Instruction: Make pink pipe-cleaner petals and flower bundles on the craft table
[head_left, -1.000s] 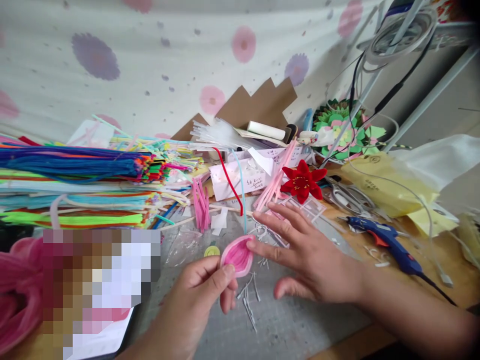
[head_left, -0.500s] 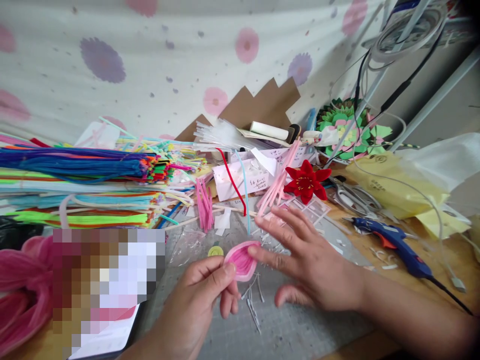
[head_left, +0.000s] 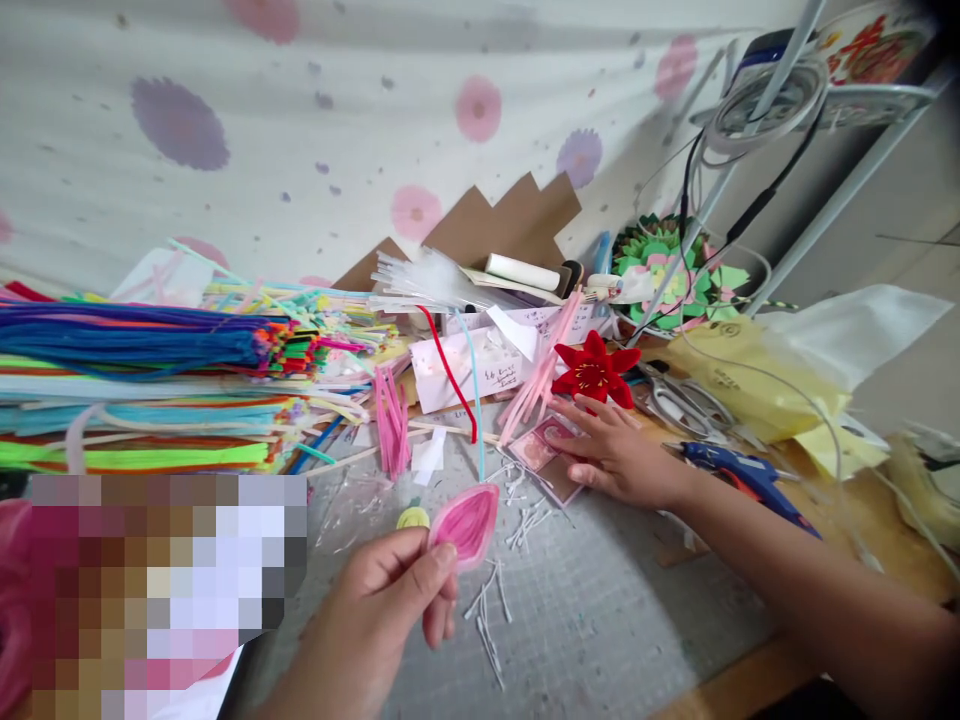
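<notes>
Pinched between the thumb and fingers of my left hand [head_left: 401,580] is a pink petal [head_left: 466,525], deep pink in the middle with a paler rim. My right hand [head_left: 611,450] is spread over a flat pink case with a patterned lid [head_left: 534,446], fingers apart and touching or just above it; I cannot tell which. Right behind those fingertips stands a red fuzzy flower [head_left: 598,366] with yellow specks at its centre. Several white cotton swabs [head_left: 487,620] are scattered on the grey cutting mat [head_left: 585,620].
Bundles of coloured pipe cleaners [head_left: 135,340] fill the left side. A blue glue gun [head_left: 739,475], scissors [head_left: 684,400] and a yellow bag [head_left: 750,375] lie at right. Pink pipe cleaners [head_left: 391,420] stand near a white box [head_left: 476,368]. A cable coil [head_left: 765,115] hangs upper right.
My right hand has left the petal and moved away to the pink case near the red flower. My left hand still holds the petal. The view has shifted slightly right.
</notes>
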